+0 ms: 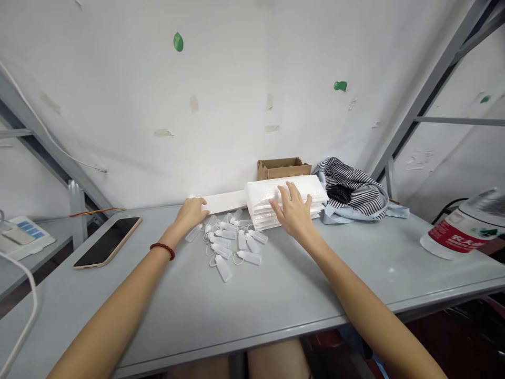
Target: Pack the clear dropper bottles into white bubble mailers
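My left hand (191,212), with a dark red beaded bracelet at the wrist, has its fingers curled round the left end of a long, flat white strip (224,202) by the wall. The strip's right end meets a stack of white bubble mailers (258,208). Spread fingers of my right hand (294,211) rest on the front of that stack and hold nothing. Between my hands lies a loose pile of small translucent plastic bottles (223,268), several with looped cap ties. Part of the pile's far edge lies close to my left fingertips.
Behind the mailers stands an open cardboard box (282,169). A striped cloth bag (355,189) lies to its right. A large water bottle (461,231) is at the right edge. A phone (108,242) lies on the grey table (236,316) at left, near a white device (29,236).
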### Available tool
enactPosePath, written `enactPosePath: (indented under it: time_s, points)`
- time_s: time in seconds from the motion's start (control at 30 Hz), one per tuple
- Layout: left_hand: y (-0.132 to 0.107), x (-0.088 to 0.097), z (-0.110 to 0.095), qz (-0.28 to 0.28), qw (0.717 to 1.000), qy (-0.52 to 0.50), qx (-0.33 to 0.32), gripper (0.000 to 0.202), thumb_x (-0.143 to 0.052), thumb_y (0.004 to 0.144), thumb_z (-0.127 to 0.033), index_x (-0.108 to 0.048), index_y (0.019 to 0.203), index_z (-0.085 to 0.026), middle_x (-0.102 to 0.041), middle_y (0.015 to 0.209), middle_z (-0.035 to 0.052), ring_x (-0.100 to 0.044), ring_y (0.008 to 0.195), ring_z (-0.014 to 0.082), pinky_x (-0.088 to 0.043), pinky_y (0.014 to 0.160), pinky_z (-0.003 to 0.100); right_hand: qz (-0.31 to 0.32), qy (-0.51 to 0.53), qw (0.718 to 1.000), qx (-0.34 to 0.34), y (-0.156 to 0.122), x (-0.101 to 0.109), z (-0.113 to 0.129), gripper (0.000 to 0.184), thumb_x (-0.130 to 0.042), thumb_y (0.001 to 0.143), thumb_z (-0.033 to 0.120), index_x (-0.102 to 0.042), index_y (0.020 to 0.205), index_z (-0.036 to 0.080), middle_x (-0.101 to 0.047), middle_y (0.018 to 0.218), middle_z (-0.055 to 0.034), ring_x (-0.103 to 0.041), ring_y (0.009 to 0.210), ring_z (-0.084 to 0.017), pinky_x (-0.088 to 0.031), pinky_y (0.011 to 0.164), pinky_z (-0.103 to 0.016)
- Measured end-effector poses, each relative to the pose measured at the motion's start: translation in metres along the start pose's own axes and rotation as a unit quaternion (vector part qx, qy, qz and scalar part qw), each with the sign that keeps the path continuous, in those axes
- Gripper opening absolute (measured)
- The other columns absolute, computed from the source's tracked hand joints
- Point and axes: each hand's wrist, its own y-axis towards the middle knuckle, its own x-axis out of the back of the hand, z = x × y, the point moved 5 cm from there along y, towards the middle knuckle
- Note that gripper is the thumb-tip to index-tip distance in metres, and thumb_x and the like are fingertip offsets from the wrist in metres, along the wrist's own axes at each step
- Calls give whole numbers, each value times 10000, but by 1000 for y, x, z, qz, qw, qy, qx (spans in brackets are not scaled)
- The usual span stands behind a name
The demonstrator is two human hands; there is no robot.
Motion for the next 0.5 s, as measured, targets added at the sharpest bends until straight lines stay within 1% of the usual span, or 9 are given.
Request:
enactPosePath:
  time_s: [0.03, 0.1, 0.17, 0.27, 0.43, 0.5]
  points:
    - [-2, 1, 10, -1, 1000, 23, -11, 237, -639, 645, -227, -678, 857, -130, -682, 1067, 193, -540, 1150, 399, -410, 940, 439, -2, 1, 1000, 4, -1, 1, 3, 483, -274, 978, 443, -441, 1319, 145, -361, 1459, -216, -289, 1374, -326, -265, 990, -673]
    - [-7, 1, 25, 7, 998, 54, -34, 301, -637, 675, -278, -686, 931, -127, -674, 1113, 186, -537, 1159, 386, -399, 966, 430, -8, 0, 1000, 18, -3, 2, 8, 490, -271, 979, 442, -429, 1330, 139, -346, 1471, -218, -286, 1379, -321, -248, 1003, -671]
    - [-10, -1, 33, 16, 995, 75, -57, 372, -640, 699, -339, -683, 1007, -135, -659, 1170, 168, -535, 1174, 358, -393, 985, 405, -18, -1, 999, 33, -4, 3, 13, 494, -264, 981, 444, -427, 1332, 136, -359, 1463, -220, -293, 1377, -321, -241, 1008, -669]
    - [-9, -5, 36, 20, 992, 95, -80, 431, -632, 722, -377, -670, 1087, -150, -640, 1225, 140, -532, 1191, 324, -389, 1002, 373, -31, -3, 998, 48, -7, 4, 17, 491, -261, 982, 447, -432, 1326, 143, -375, 1454, -217, -292, 1380, -322, -246, 1010, -660]
    - [-7, -11, 38, 8, 990, 117, -80, 403, -436, 830, -271, -672, 1114, -110, -681, 1141, 152, -601, 1098, 307, -423, 968, 391, -54, 10, 996, 68, -11, 8, 25, 466, -294, 977, 435, -453, 1299, 138, -408, 1434, -212, -325, 1367, -317, -272, 1019, -617]
    - [-9, -14, 37, 13, 989, 117, -95, 410, -427, 838, -283, -668, 1125, -119, -675, 1165, 134, -599, 1108, 284, -422, 977, 364, -68, 20, 994, 84, -14, 11, 30, 448, -312, 975, 423, -467, 1280, 135, -429, 1418, -212, -348, 1355, -308, -280, 1023, -596]
